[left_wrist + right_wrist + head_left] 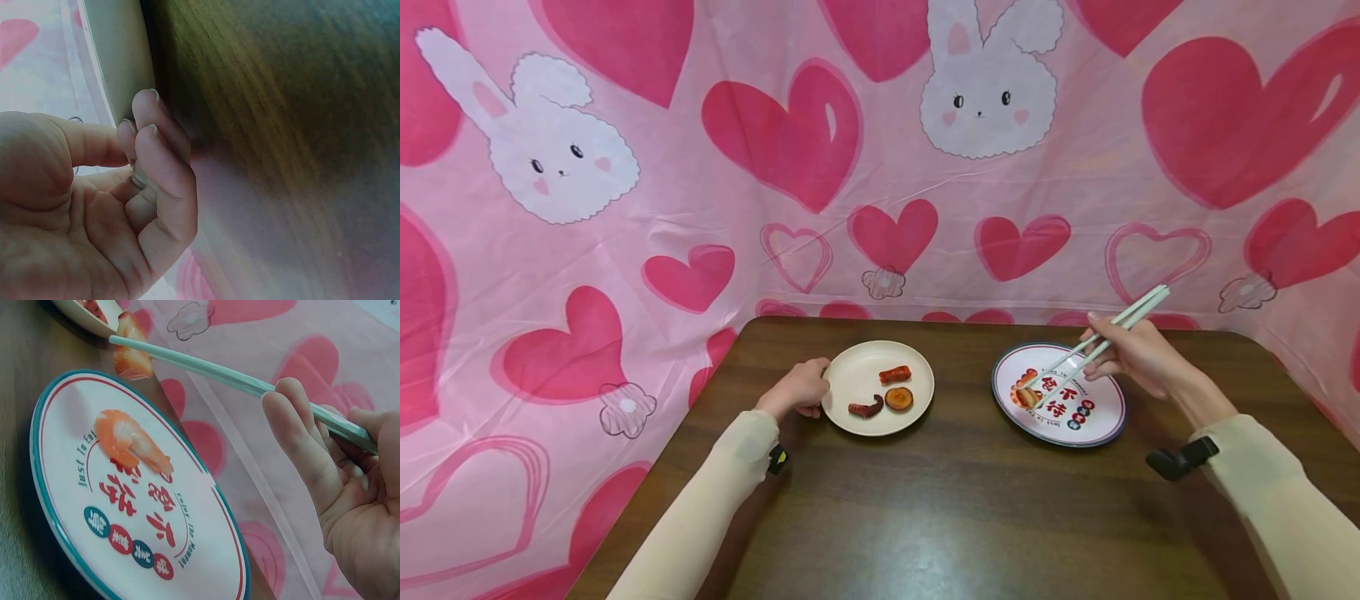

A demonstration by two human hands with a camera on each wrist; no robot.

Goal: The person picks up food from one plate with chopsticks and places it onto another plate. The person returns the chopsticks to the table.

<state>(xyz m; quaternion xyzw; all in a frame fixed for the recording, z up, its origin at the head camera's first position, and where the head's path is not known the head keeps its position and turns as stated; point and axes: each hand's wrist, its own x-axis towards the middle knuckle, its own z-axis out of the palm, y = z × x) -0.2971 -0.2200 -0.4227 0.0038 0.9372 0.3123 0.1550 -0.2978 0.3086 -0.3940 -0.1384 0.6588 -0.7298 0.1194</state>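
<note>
Chopsticks [1148, 307] over a lettered plate [1107, 402]
Left hand [797, 389] pinches a cream plate's [852, 375] edge; right hand [1131, 354] grips them, browned food [132, 362] clasped near a shrimp [130, 440].

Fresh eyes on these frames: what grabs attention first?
The pink heart-and-rabbit backdrop, filling the view behind the table. Then the pale chopsticks in the right hand, an orange-and-white morsel at their tips, by the printed plate on the right. At left, the left hand holds the edge of a cream plate.
</note>
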